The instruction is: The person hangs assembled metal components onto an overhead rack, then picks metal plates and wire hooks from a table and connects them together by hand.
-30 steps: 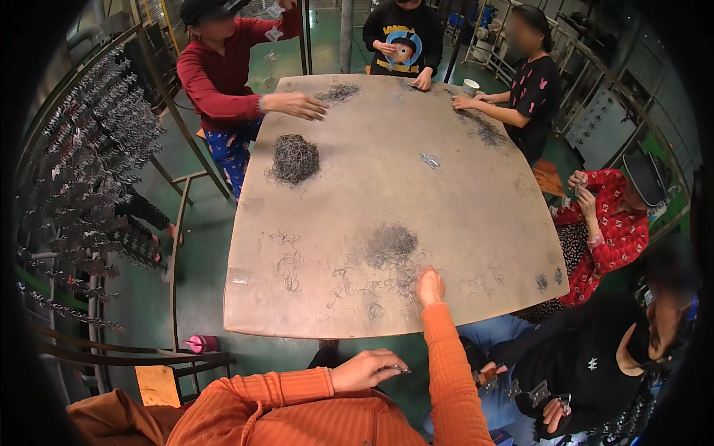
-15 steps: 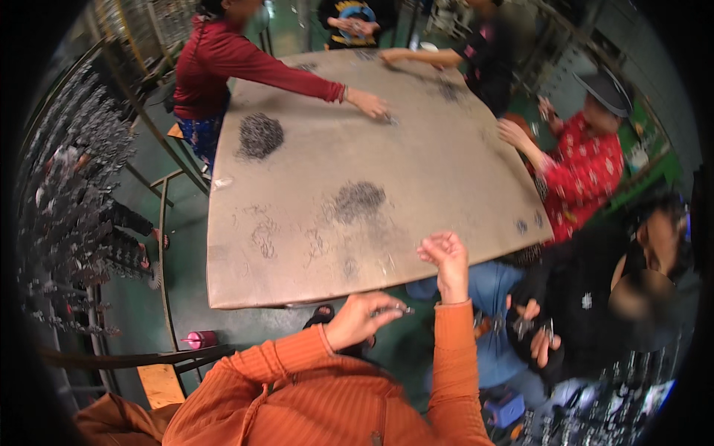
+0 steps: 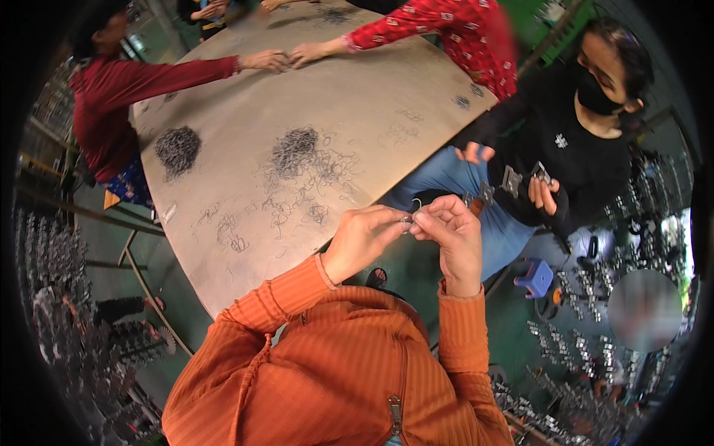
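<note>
In front of my chest my two hands meet at the fingertips, just off the table's near right edge. My left hand [image 3: 366,241] is closed, pinching a small metal piece [image 3: 407,219] mostly covered by the fingers. My right hand [image 3: 457,241] is closed too, its thumb and forefinger at a thin bent wire hook [image 3: 416,204] whose curved end sticks up. Whether the hook joins the metal piece is hidden. Beyond my hands, a pile of dark wire hooks [image 3: 294,151] lies on the brown table [image 3: 238,111], with loose hooks [image 3: 232,234] scattered nearer me.
A second dark pile [image 3: 178,151] lies at the table's left. Close on my right sits a person in black [image 3: 550,141] holding grey metal pieces [image 3: 511,181]. Two people in red reach across the far side. A blue stool [image 3: 534,278] stands on the floor at right.
My view has turned right. My right hand, raised with fingers apart before, has come down to meet my left, and a wire hook now shows at its fingertips.
</note>
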Demonstrator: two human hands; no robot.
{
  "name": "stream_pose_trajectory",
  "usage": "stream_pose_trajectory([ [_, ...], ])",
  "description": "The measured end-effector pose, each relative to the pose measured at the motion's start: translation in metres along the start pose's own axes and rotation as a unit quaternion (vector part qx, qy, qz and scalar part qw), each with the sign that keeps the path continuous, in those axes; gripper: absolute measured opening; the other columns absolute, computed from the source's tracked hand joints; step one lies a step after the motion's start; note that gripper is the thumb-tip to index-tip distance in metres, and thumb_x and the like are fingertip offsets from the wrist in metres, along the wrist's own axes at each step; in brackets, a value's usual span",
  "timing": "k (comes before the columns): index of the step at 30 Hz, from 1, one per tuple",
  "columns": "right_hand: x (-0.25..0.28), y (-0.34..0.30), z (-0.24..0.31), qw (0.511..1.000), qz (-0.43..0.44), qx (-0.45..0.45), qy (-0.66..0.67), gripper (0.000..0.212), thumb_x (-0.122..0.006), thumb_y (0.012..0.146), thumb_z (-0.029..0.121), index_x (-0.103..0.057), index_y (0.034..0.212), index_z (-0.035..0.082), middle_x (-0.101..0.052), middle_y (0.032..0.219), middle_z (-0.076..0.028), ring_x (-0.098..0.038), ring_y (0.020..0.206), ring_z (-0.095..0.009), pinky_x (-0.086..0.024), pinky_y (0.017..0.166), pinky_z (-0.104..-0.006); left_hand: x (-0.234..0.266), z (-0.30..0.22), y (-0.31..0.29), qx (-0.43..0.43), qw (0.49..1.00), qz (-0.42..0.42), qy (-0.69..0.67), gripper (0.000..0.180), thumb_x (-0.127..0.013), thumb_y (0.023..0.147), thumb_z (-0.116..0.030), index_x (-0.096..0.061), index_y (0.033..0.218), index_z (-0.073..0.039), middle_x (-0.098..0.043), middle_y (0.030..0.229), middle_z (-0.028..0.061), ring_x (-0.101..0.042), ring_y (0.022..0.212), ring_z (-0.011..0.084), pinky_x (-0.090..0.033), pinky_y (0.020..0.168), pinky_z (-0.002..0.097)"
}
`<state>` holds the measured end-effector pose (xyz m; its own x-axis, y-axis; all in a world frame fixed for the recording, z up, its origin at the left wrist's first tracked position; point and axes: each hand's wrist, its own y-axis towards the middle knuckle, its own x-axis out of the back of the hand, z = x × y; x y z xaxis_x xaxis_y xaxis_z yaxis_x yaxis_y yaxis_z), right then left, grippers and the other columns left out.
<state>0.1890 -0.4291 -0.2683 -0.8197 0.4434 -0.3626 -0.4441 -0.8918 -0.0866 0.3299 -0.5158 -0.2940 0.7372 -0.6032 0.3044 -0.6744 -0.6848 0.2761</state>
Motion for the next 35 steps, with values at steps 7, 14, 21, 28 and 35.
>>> stream_pose_trajectory([
  [7,-0.006,-0.026,-0.011,0.992,-0.123,0.022,0.0,0.014,-0.064,0.081,-0.002,-0.053,0.086,0.005,-0.064,0.081,-0.009,-0.064,0.067,-0.014,-0.052,0.06,-0.0228,0.0,0.003,-0.001,-0.079,0.995,0.059,-0.004,0.013,-0.069,0.079,-0.006,-0.069,0.09,0.0,-0.069,0.082,0.0113,-0.067,0.07,0.0181,-0.052,0.061,0.0273],
  [14,-0.029,-0.049,-0.013,0.926,-0.276,0.239,-0.094,0.014,-0.067,0.079,-0.005,-0.054,0.081,0.001,-0.063,0.08,-0.005,-0.056,0.065,-0.004,-0.044,0.056,-0.0169,-0.011,-0.003,0.019,-0.149,0.978,0.145,-0.027,0.012,-0.067,0.08,-0.007,-0.068,0.089,0.001,-0.068,0.078,0.0105,-0.065,0.065,0.0155,-0.05,0.058,0.0263],
  [21,-0.033,-0.065,0.019,0.814,-0.413,0.324,-0.25,0.014,-0.069,0.076,-0.003,-0.058,0.081,0.003,-0.064,0.08,-0.001,-0.047,0.06,0.001,-0.034,0.048,-0.0144,-0.032,-0.039,0.051,-0.249,0.939,0.219,-0.087,0.014,-0.067,0.08,-0.011,-0.067,0.087,0.001,-0.065,0.076,0.0143,-0.064,0.065,0.0255,-0.049,0.057,0.0303],
  [28,-0.042,-0.135,0.043,0.65,-0.541,0.389,-0.366,0.032,-0.07,0.075,-0.001,-0.055,0.103,0.002,-0.056,0.096,-0.004,-0.051,0.069,-0.006,-0.037,0.053,-0.019,-0.086,-0.087,0.053,-0.317,0.889,0.271,-0.188,0.01,-0.067,0.079,-0.007,-0.068,0.085,0.001,-0.066,0.072,0.0103,-0.061,0.059,0.0143,-0.046,0.055,0.0248],
  [35,-0.058,-0.239,0.057,0.407,-0.662,0.422,-0.467,0.028,-0.058,0.081,-0.008,-0.048,0.105,0.003,-0.054,0.103,-0.012,-0.056,0.085,-0.015,-0.047,0.075,-0.0235,-0.152,-0.167,0.048,-0.361,0.821,0.345,-0.275,0.012,-0.065,0.083,-0.006,-0.069,0.091,0.002,-0.065,0.074,0.0044,-0.059,0.066,0.0054,-0.045,0.059,0.0184],
])
